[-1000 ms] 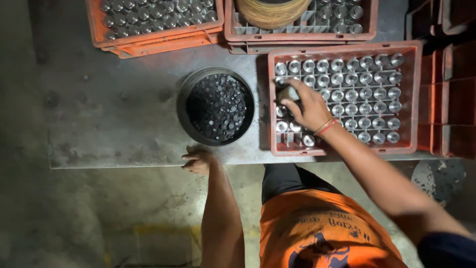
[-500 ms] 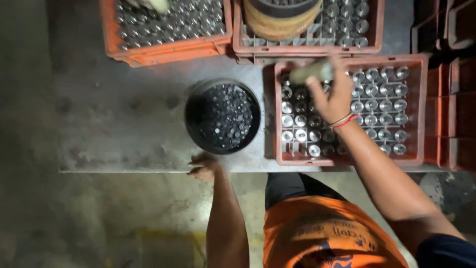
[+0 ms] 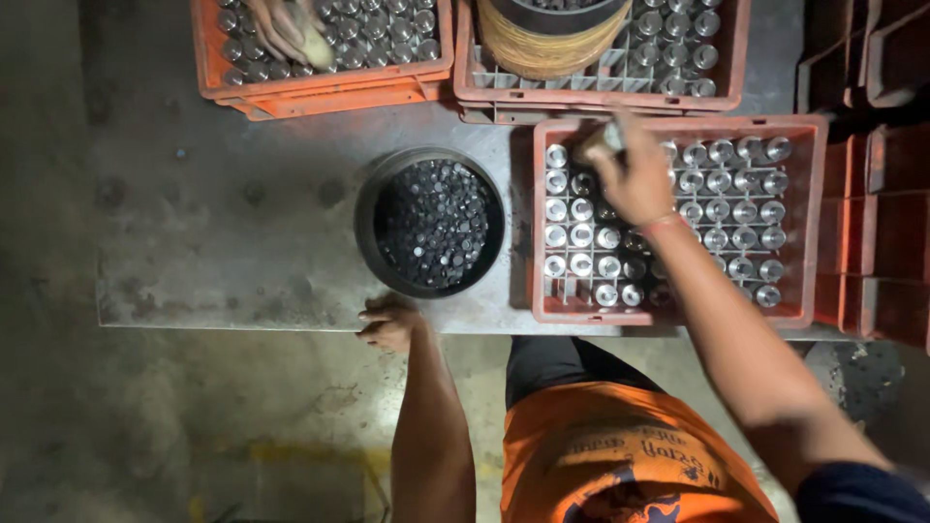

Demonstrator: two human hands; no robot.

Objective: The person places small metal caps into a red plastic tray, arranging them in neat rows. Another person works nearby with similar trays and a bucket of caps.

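Over the far rim of the near crate (image 3: 812,225), the right hand (image 3: 635,179) has its fingers closed round a pale object (image 3: 603,138), bottles (image 3: 722,208) directly below. Left hand (image 3: 389,323) curls on the worktop (image 3: 242,242) edge, beside the bowl (image 3: 373,208).

Three orange crates stand on the metal table (image 3: 223,242): one at the near right (image 3: 814,232), one at the far middle (image 3: 736,58), one at the far left (image 3: 208,58). More crates are stacked at the right edge (image 3: 872,223), their number unclear. One round black tub (image 3: 368,218) of small dark caps, far too many to count. One coil-wrapped round basket (image 3: 542,48) sits on the far middle crate. The crates hold dozens of bottles. Three hands show: two of the worker's (image 3: 639,179) (image 3: 389,324), one of another person (image 3: 281,27).
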